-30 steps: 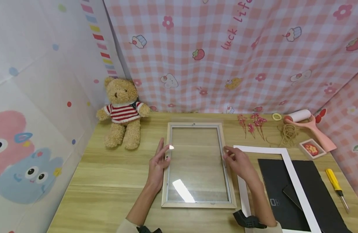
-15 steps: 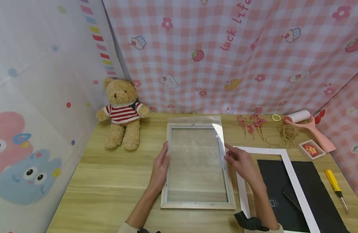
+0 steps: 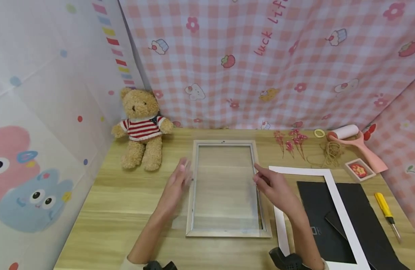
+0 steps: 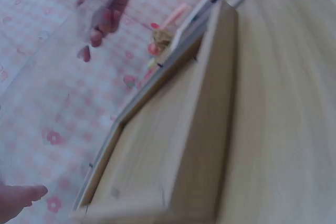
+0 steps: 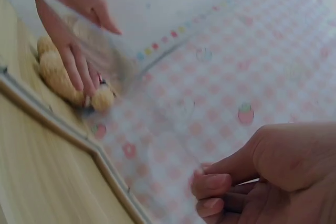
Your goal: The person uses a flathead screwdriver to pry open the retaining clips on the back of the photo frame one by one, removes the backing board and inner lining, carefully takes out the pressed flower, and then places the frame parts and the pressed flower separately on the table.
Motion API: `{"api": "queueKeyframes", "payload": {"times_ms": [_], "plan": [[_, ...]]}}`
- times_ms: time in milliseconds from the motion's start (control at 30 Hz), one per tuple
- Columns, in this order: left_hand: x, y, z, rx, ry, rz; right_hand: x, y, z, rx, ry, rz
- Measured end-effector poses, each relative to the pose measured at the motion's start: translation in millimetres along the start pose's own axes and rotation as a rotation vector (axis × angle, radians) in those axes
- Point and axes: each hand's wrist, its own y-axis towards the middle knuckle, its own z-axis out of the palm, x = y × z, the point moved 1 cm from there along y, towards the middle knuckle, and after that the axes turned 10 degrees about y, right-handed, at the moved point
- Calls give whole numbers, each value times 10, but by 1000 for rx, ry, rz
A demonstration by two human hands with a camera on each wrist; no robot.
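A pale wooden picture frame [image 3: 190, 210] with a grey inner lip lies flat on the table. Over it is a thin transparent sheet [image 5: 163, 119], raised and tilted, its outline faint in both wrist views. My right hand [image 3: 276, 185] pinches the sheet's edge between thumb and curled fingers, just above the frame's right rail. To the left of the frame my left hand [image 3: 175, 183] is blurred by motion. Its fingers look straight in the right wrist view, against or just behind the sheet; exact contact is hard to tell.
A white mat border [image 3: 340, 210] overlaps a black backing board [image 3: 369, 221] at right. Beyond lie a yellow screwdriver [image 3: 384, 206], small boxed item [image 3: 359, 169], twine [image 3: 330, 153], pink lint roller [image 3: 369, 155], yellow ring [image 3: 319, 133] and dried flowers [image 3: 296, 138]. A teddy bear [image 3: 143, 127] sits back left.
Half a second ago the sheet stuck out past the frame's far edge; now it is tilted over the frame. My left hand has moved left, away from the frame. The right hand shifted slightly left.
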Motion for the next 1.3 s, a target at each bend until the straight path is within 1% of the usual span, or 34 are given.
{"api": "queueKeyframes", "payload": {"times_ms": [33,200,300,367,467,500,567,700,800,867,933,967,1033,1100,1200,1267,1300], "plan": [[-2,-30,-63,2,26,-2,37,7,45,19,19,-4],[-14,-267,-409,-15,234,-19,163,47,310,131,127,-43],[3,-437,-604,-32,320,-19,193,51,494,213,154,-74],[37,-556,-729,-39,364,-37,212,47,625,263,167,-83],[102,-710,-899,-49,406,-82,240,45,815,326,200,-79],[127,-752,-952,-53,423,-102,250,45,874,341,214,-74],[170,-819,-1043,-56,440,-119,265,43,982,365,247,-58],[231,-948,-1212,-60,432,-126,298,30,1164,403,314,-51],[265,-1068,-1344,-80,450,-129,322,10,1288,440,376,-29],[307,-1156,-1443,-102,492,-136,333,-3,1377,475,422,2],[367,-1241,-1550,-126,559,-133,335,-6,1479,517,478,41],[404,-1283,-1606,-136,576,-127,337,-2,1536,538,502,60],[484,-1348,-1718,-138,569,-105,337,16,1655,574,541,100],[568,-1398,-1822,-134,511,-53,340,49,1773,598,546,119],[677,-1439,-1938,-111,415,-2,344,104,1925,605,491,120],[738,-1446,-1987,-110,402,12,350,139,1997,593,442,119],[762,-1447,-2003,-110,415,4,351,155,2028,588,420,119]]}}
